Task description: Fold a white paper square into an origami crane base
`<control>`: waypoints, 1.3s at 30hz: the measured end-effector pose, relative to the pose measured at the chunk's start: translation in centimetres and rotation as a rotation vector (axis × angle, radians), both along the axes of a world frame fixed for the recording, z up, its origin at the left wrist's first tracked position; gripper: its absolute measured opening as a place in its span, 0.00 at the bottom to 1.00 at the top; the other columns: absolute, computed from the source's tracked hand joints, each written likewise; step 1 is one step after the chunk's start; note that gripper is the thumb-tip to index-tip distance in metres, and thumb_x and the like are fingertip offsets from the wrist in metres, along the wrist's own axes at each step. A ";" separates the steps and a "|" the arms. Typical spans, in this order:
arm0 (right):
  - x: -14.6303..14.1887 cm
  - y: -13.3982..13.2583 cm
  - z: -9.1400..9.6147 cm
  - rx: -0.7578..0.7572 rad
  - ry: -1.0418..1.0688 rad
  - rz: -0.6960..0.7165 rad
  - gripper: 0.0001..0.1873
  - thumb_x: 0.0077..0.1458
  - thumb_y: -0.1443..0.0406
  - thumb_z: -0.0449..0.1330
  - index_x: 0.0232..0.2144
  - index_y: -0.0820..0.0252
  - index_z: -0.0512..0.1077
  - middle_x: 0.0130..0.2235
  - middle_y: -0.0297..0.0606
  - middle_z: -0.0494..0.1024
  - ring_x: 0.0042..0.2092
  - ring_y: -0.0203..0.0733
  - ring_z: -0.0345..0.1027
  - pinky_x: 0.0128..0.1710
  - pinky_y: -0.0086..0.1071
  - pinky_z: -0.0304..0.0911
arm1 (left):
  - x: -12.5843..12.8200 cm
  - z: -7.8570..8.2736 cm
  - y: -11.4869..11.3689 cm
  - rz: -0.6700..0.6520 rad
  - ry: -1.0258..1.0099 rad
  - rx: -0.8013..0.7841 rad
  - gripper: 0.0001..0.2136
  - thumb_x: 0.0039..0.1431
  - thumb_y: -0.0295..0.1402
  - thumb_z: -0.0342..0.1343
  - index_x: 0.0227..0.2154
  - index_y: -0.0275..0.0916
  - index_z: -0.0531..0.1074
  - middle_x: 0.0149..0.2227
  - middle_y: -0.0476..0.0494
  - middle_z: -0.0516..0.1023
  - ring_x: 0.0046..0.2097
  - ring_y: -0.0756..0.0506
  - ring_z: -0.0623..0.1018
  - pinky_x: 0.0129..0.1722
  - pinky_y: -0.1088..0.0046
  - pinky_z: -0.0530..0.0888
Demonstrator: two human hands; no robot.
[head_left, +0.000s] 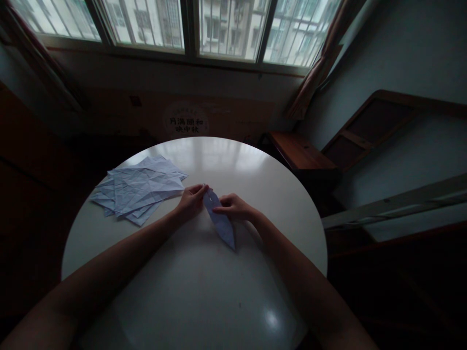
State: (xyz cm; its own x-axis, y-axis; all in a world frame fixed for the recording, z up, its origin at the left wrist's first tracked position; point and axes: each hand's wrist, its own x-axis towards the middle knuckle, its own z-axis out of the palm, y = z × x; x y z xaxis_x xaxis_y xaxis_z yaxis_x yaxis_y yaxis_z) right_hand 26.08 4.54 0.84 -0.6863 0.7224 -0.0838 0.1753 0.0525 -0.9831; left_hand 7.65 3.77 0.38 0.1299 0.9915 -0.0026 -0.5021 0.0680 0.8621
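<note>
A narrow piece of folded white paper (220,222), pointed at its near end, is held between my two hands above the middle of the round table. My left hand (191,201) pinches its far end with thumb and fingertips. On its right edge, my right hand (235,206) grips the paper, thumb across the face turned to me and fingers behind it, partly hidden. To the left of my left hand lies a loose pile of creased paper sheets (146,187), overlapping at different angles.
The round white table (175,291) has a glossy top. Behind it stand a cardboard box (233,114) with printed characters and a barred window (226,29). A wooden bench or stool (301,153) is at the back right, near a curtain (310,82).
</note>
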 end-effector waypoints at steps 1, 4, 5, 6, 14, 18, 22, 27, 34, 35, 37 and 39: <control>-0.1 -0.1 0.0 -0.010 0.014 -0.037 0.23 0.42 0.49 0.67 0.24 0.65 0.72 0.21 0.29 0.65 0.24 0.31 0.58 0.23 0.26 0.52 | 0.1 -0.1 0.0 -0.008 0.018 0.013 0.18 0.39 0.42 0.72 0.25 0.33 0.75 0.23 0.48 0.76 0.25 0.51 0.74 0.26 0.76 0.70; -0.3 -0.1 0.0 -0.027 0.074 -0.185 0.25 0.42 0.48 0.67 0.27 0.67 0.74 0.22 0.32 0.69 0.25 0.32 0.60 0.24 0.26 0.54 | 0.2 -0.5 0.0 -0.009 0.095 0.064 0.17 0.38 0.41 0.72 0.24 0.33 0.75 0.22 0.49 0.74 0.24 0.53 0.71 0.25 0.78 0.67; -0.4 0.0 0.0 -0.027 0.101 -0.228 0.25 0.41 0.48 0.67 0.27 0.67 0.74 0.23 0.32 0.70 0.25 0.32 0.61 0.25 0.27 0.55 | 0.2 -0.6 0.0 -0.003 0.124 0.083 0.16 0.37 0.40 0.72 0.23 0.33 0.76 0.21 0.50 0.74 0.23 0.54 0.70 0.24 0.79 0.66; -0.4 0.1 0.0 -0.027 0.131 -0.261 0.25 0.41 0.48 0.67 0.27 0.67 0.75 0.24 0.33 0.71 0.25 0.32 0.61 0.25 0.27 0.56 | 0.1 -0.6 0.0 0.003 0.153 0.103 0.16 0.37 0.40 0.72 0.23 0.34 0.76 0.20 0.50 0.73 0.23 0.54 0.69 0.24 0.79 0.65; -0.4 0.4 -0.3 -0.070 0.211 -0.308 0.26 0.38 0.48 0.69 0.28 0.67 0.76 0.26 0.37 0.76 0.28 0.35 0.67 0.28 0.29 0.60 | -0.1 -0.3 -0.3 -0.040 0.332 0.185 0.17 0.44 0.46 0.68 0.20 0.34 0.76 0.19 0.48 0.72 0.22 0.53 0.68 0.23 0.78 0.64; -0.4 0.2 -0.3 -0.088 0.254 -0.346 0.25 0.39 0.49 0.69 0.29 0.67 0.76 0.27 0.38 0.77 0.29 0.36 0.68 0.29 0.30 0.62 | 0.0 -0.8 -0.3 -0.057 0.322 0.187 0.16 0.44 0.44 0.68 0.24 0.34 0.77 0.21 0.47 0.75 0.25 0.52 0.71 0.26 0.77 0.67; -0.5 0.2 -0.2 -0.103 0.272 -0.353 0.25 0.39 0.49 0.69 0.29 0.67 0.75 0.27 0.38 0.77 0.31 0.38 0.70 0.32 0.32 0.64 | -0.1 -1.4 -0.1 -0.078 0.298 0.170 0.15 0.43 0.41 0.69 0.27 0.33 0.78 0.25 0.45 0.77 0.28 0.49 0.75 0.30 0.75 0.70; -0.5 0.4 -0.2 -0.066 0.256 -0.390 0.26 0.41 0.46 0.67 0.26 0.66 0.73 0.24 0.35 0.73 0.29 0.36 0.67 0.31 0.30 0.61 | -0.3 -1.9 0.4 -0.041 0.232 0.139 0.15 0.43 0.41 0.69 0.26 0.33 0.77 0.22 0.47 0.75 0.26 0.50 0.74 0.29 0.74 0.70; -0.5 0.8 -0.4 0.017 0.206 -0.435 0.23 0.43 0.47 0.64 0.22 0.64 0.70 0.21 0.30 0.68 0.24 0.31 0.59 0.26 0.28 0.54 | 0.0 -1.0 0.1 -0.005 0.183 0.125 0.17 0.41 0.40 0.70 0.28 0.32 0.76 0.24 0.47 0.75 0.26 0.52 0.72 0.28 0.76 0.67; -0.5 0.8 -0.4 0.025 0.206 -0.431 0.23 0.43 0.47 0.64 0.21 0.63 0.69 0.21 0.30 0.67 0.24 0.31 0.58 0.26 0.28 0.54 | 0.0 -0.7 0.0 0.003 0.187 0.132 0.18 0.41 0.39 0.70 0.32 0.33 0.75 0.24 0.48 0.76 0.26 0.52 0.72 0.28 0.77 0.67; -0.5 0.9 -0.5 0.026 0.212 -0.425 0.23 0.43 0.48 0.64 0.20 0.63 0.69 0.21 0.30 0.68 0.24 0.31 0.59 0.27 0.28 0.54 | 0.0 -0.3 -0.2 0.011 0.207 0.149 0.23 0.42 0.37 0.70 0.42 0.37 0.71 0.22 0.53 0.74 0.24 0.53 0.71 0.27 0.78 0.66; -0.5 1.0 -0.6 0.018 0.221 -0.432 0.23 0.42 0.48 0.64 0.20 0.63 0.69 0.21 0.30 0.68 0.24 0.31 0.59 0.27 0.27 0.54 | 0.0 -0.2 -0.3 0.006 0.195 0.167 0.26 0.43 0.37 0.70 0.45 0.40 0.68 0.22 0.56 0.72 0.24 0.54 0.70 0.27 0.79 0.66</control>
